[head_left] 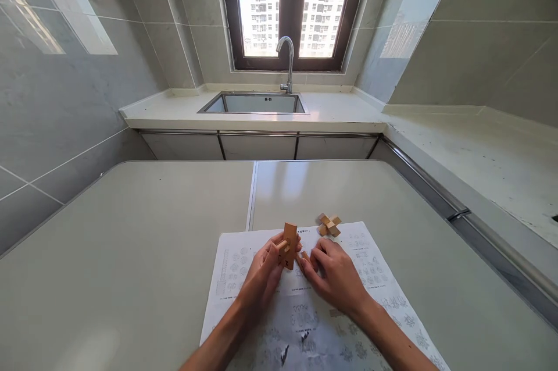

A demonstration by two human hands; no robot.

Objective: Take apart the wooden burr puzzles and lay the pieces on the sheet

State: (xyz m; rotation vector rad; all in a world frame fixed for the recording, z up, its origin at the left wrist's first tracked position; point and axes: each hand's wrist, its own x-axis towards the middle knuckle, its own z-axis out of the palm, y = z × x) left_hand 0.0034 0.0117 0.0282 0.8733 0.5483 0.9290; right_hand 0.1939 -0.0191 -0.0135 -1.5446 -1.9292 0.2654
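Left grip (267,261): nearly shut, thumb and fingers set firmly about a wooden board (290,234). Board: one, thin, rectangular, over the upper part of the paper (231,284), to the left of the right grip (331,271). Long axis up and down the view, far end pointing towards the sink (257,104) and a shade to the right, near end towards the person; dark mark close to the near end. Peg (283,245): one, wooden, short, at the middle of the board, lying crosswise to it, its outer end towards the left thumb. Left opening: no wider than board and peg together.

Right grip: fingers curled, thumb near the fingertips, beside a small wooden piece (305,256); whether pinched or merely touched cannot be told. Burr (329,225): one, wooden, crossed bars, at the paper's far edge, just beyond the right knuckles. Paper: one sheet, white, printed with line diagrams, spread on the pale table (143,254).
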